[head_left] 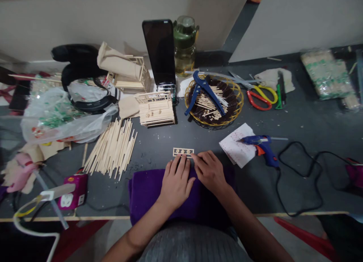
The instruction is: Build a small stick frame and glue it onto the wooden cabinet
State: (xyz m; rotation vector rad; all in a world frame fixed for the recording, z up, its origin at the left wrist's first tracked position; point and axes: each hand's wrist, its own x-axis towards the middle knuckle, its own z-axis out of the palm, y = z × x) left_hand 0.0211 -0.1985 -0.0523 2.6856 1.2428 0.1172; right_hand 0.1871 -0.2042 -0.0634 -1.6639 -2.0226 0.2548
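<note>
A small wooden stick frame (pixel 183 148) with three little flower-like pieces inside it lies flat on the grey table. My left hand (pixel 176 180) is spread, palm down, its fingertips resting on the frame's near edge. At the frame's right end, my right hand (pixel 209 169) has its fingers curled in and its fingertips closed on the corner; the exact grip is partly hidden. Beneath both wrists is a folded purple cloth (pixel 147 190). Behind the frame stands a small model of wooden sticks (pixel 157 112), bearing similar flower-like pieces.
Loose wooden sticks (pixel 112 148) lie to the left. A basket (pixel 239 106) holds stick pieces and a blue cutter (pixel 211 91). Rightward are a glue gun (pixel 262 146) on paper (pixel 235 142), its trailing cord, and scissors (pixel 259 101). A phone (pixel 159 50) and bottle (pixel 185 46) stand behind.
</note>
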